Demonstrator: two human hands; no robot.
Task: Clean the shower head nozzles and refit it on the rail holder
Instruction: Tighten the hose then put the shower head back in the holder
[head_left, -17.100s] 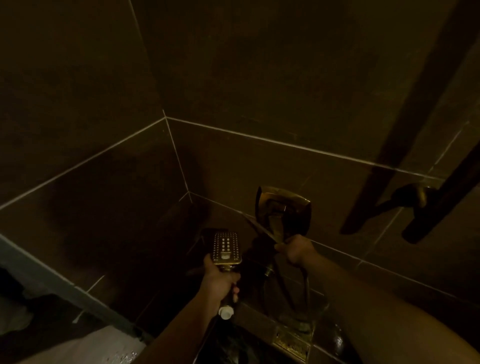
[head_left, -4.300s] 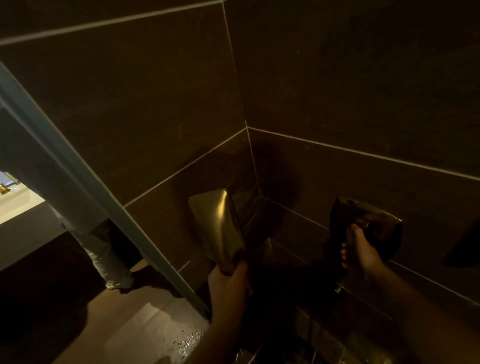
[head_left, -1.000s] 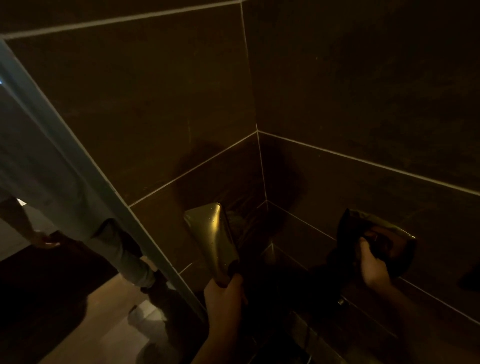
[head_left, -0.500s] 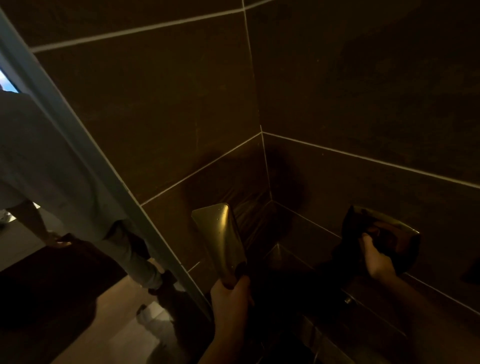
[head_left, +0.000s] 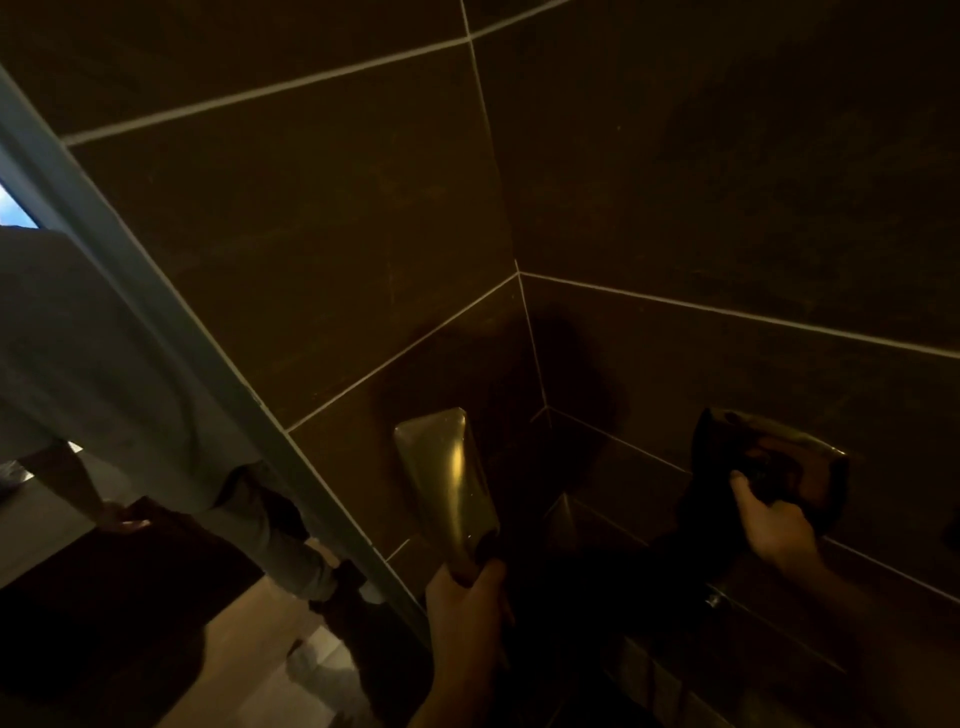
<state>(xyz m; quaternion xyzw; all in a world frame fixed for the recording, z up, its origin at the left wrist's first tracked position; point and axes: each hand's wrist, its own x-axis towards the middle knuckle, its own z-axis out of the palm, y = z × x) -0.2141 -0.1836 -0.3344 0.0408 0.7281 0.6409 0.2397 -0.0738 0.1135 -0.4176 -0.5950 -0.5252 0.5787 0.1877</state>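
Pretty dim in here, but the left hand has its fingers wrapped round the handle of the shower head, held upright with its shiny back toward the camera near the tiled corner, while the right hand curls its fingers round the chrome wall control.

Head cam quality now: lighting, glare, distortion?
Head view: very dim, amber cast. Specular glare streaks the shower head held by the left hand. Right hand at the wall fitting sits in murk. Wide-angle bends the grout lines; blown-out patch at the far left edge.
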